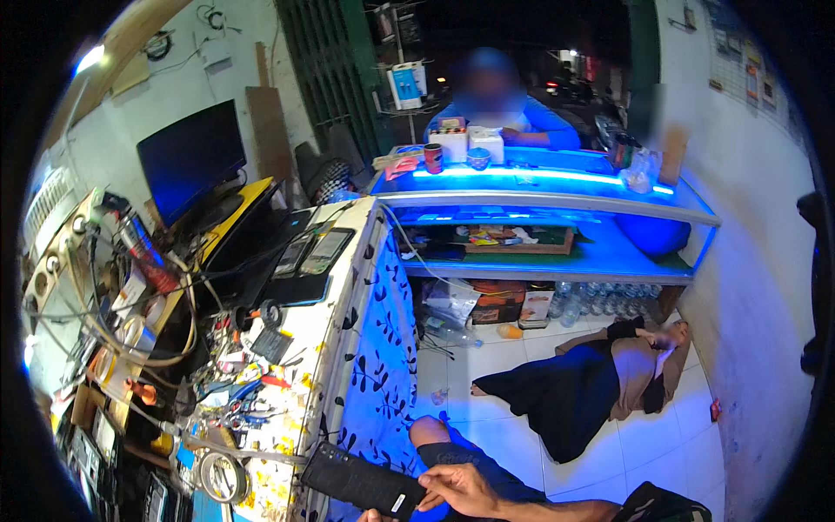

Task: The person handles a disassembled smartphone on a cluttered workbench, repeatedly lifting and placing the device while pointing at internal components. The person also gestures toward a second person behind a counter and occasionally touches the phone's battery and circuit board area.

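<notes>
A black smartphone [352, 478] lies tilted above my lap, its back with the camera corner turned up and a small white label near its lower end. My right hand [463, 489] pinches the phone's lower right end between thumb and fingers. Only the fingertips of my left hand [372, 516] show at the bottom edge of the picture, gripping the phone from below; the rest of that hand is out of sight.
To the left, a workbench [300, 370] carries hand tools, a tape roll [223, 477], phones [326, 250] and a monitor [193, 161]. Ahead stands a blue-lit glass counter [557, 202] with a person [491, 104] behind it. Another person [600, 383] lies on the tiled floor.
</notes>
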{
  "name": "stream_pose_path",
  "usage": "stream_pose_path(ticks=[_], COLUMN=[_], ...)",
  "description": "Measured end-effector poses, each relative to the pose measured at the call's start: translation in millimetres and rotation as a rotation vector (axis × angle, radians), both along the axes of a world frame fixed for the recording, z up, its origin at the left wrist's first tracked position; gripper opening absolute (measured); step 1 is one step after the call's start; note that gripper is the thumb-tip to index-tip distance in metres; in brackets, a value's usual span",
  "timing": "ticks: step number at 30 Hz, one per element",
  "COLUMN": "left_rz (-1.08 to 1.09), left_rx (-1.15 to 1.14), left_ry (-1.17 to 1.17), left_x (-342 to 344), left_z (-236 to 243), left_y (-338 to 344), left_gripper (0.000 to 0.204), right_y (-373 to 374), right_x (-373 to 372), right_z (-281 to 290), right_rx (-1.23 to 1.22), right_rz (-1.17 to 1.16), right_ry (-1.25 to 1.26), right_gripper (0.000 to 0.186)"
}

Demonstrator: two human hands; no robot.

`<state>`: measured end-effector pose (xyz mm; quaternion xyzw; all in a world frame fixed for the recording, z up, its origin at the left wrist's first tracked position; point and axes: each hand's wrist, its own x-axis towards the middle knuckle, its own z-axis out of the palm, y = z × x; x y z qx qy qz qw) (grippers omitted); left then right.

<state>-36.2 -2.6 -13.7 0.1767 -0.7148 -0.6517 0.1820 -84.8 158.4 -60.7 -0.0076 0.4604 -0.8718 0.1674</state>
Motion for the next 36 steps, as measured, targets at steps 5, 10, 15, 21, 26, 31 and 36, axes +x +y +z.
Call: stream_pose_path(ticks=[5, 10, 15, 21, 26, 31, 36], left_rz=[-0.338, -0.419, -0.510, -0.540, -0.418, -0.139, -0.444], left_rx=[0.317, 0.283, 0.311, 0.242, 0.428, 0.912, 1.041], left_ry=[-0.029, 0.339, 0.195, 0.192, 0.242, 0.146, 0.435], left_x=[0, -1, 6, 5, 10, 21, 17], left_z=[-11, -9, 0, -2, -18, -24, -14], left_y=[-3, 8, 7, 9, 4, -7, -20], left_gripper=[0.118, 0.104, 0.054, 0.048, 0.077, 0.059, 0.071], right_y=[12, 12, 2, 4, 0, -15, -12], right_x=[10, 9, 11, 13, 20, 38, 38], right_z=[26, 49, 51, 30, 26, 35, 27], right_rx=[0.785, 0.668, 0.764, 0.752, 0.769, 0.393, 0.435], right_rz=[-0.280, 0.057, 0.154, 0.219, 0.216, -0.093, 0.223], right_ry=[0.626, 1.112, 0.965, 0.857, 0.856, 0.615, 0.293], right_gripper=[0.018, 0.026, 0.039, 0.040, 0.045, 0.043, 0.032])
